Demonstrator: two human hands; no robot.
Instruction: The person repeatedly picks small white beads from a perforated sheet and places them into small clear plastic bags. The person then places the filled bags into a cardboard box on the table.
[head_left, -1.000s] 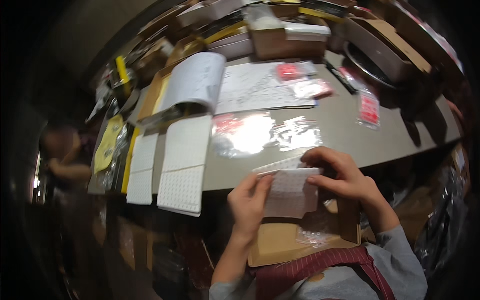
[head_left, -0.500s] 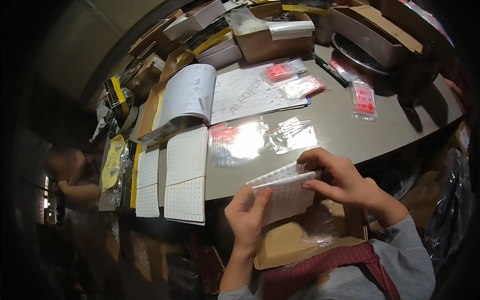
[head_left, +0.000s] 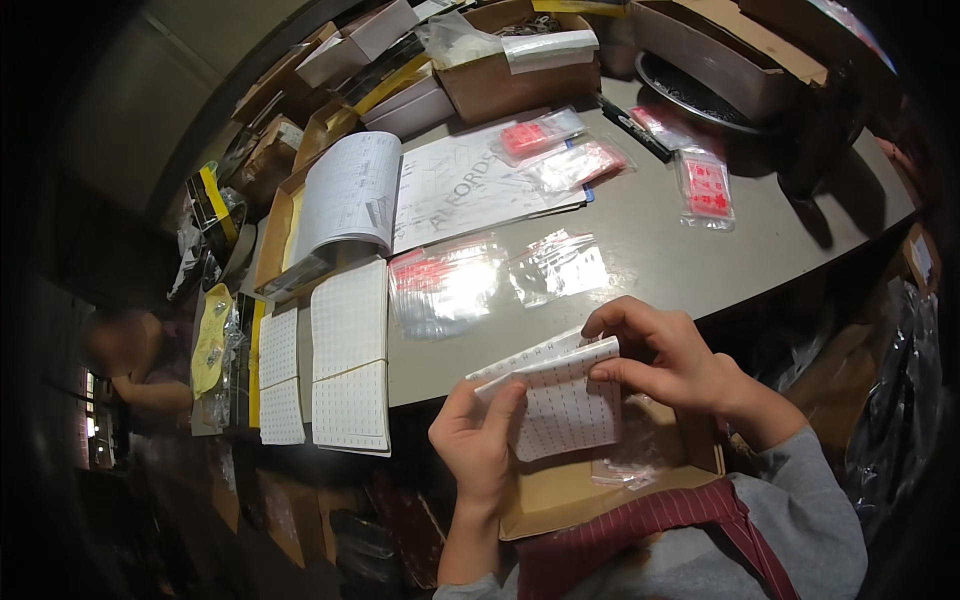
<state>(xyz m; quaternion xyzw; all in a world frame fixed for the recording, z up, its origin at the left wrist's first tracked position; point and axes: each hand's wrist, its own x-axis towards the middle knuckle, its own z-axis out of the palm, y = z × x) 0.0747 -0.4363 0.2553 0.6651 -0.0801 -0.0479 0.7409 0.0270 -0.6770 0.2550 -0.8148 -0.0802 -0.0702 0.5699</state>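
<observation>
Head view: the near edge of the desk [head_left: 720,265] runs beyond the left hand [head_left: 475,430] and right hand [head_left: 668,355]; the wide stack of printed sheets [head_left: 348,335] overhangs it. Grey surface extends from the transparent zip bags [head_left: 450,285] to the desk's right end, giving lateral room. An open cardboard tray [head_left: 560,500] sits below the hands and contains transparent plastic bags [head_left: 625,460]. Far side: a cardboard box [head_left: 510,88] carries a plastic bag [head_left: 455,40] at its left end; the dark contents of the round dish [head_left: 665,103] cannot be identified. A folded printed sheet [head_left: 565,410] is held above the tray. Left hand: pinching the sheet's left side, thumb in front. Right hand: pinching its upper right, thumb on the front flap, fingers bent at the rear flap
</observation>
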